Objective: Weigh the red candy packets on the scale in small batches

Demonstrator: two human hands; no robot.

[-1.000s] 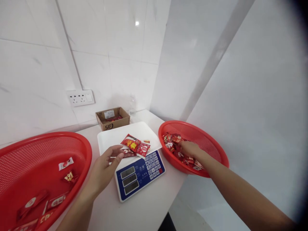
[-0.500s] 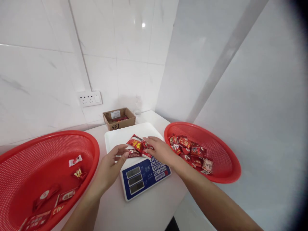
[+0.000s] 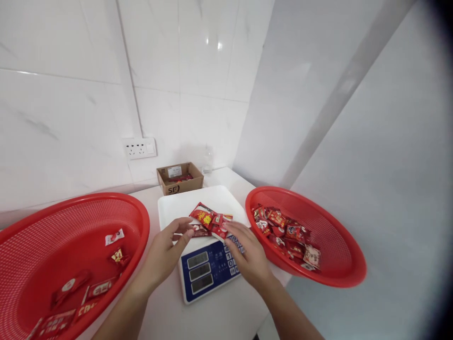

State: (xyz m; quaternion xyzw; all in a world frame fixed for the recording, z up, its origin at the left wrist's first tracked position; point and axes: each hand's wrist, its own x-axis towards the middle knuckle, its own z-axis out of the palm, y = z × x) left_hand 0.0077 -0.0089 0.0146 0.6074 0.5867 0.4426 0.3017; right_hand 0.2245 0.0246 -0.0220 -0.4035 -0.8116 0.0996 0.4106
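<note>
A blue-faced scale [image 3: 208,269] with a white weighing tray [image 3: 184,205] stands on the white counter. Several red snack packets [image 3: 208,219] lie on the tray's front edge. My left hand [image 3: 164,252] hovers at the tray's front left, fingers loosely curled, fingertips touching a dark red packet [image 3: 200,232]. My right hand [image 3: 249,257] lies over the scale's keypad, fingers spread flat, holding nothing.
A large red mesh basket [image 3: 46,226] at the left holds a few packets. A second red basket [image 3: 339,255] at the right holds a pile of packets. A small cardboard box [image 3: 180,178] sits at the back under a wall socket [image 3: 140,148].
My right hand left the right basket, reached the packets on the tray, then drew back over the keypad. Another packet now lies on the tray. My left hand stayed in place.
</note>
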